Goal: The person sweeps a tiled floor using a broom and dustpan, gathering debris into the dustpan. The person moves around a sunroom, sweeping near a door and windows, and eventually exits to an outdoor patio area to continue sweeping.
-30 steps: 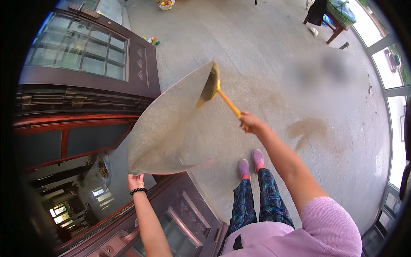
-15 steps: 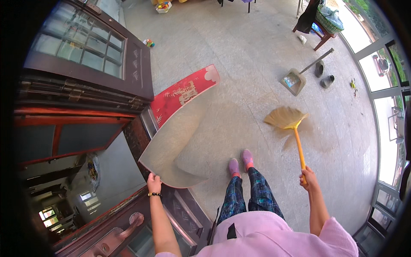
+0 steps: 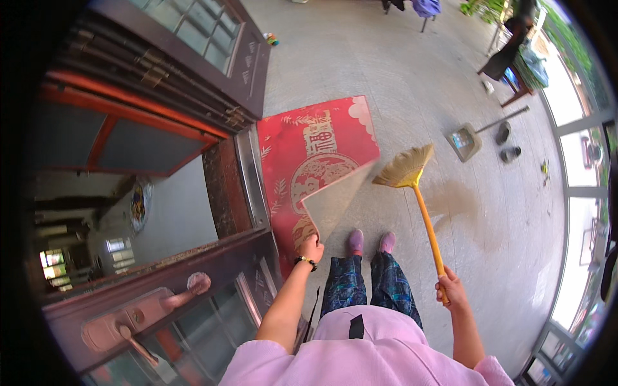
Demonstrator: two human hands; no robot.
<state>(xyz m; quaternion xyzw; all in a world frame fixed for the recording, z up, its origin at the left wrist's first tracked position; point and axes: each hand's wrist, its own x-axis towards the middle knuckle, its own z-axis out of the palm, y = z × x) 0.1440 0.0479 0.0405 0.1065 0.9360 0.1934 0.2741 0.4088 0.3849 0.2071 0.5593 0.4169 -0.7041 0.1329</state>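
My left hand (image 3: 311,248) grips the near corner of a red doormat (image 3: 309,161) with gold patterns. The mat lies mostly flat by the doorway, its near corner folded up so the grey underside shows. My right hand (image 3: 450,287) holds the yellow handle of a straw broom (image 3: 407,168). The broom's head rests on the floor just right of the mat. My feet in pink shoes (image 3: 370,241) stand close to the mat's near edge.
A dark wooden door frame with a metal threshold (image 3: 248,174) runs along the mat's left side. A glazed door leaf (image 3: 161,315) stands open at lower left. A dustpan (image 3: 465,141) and a pair of shoes (image 3: 505,143) lie on the concrete floor farther right.
The mat was held up high with its grey underside facing me; it has now been lowered to the floor, red side up. The broom came down from the mat to the floor.
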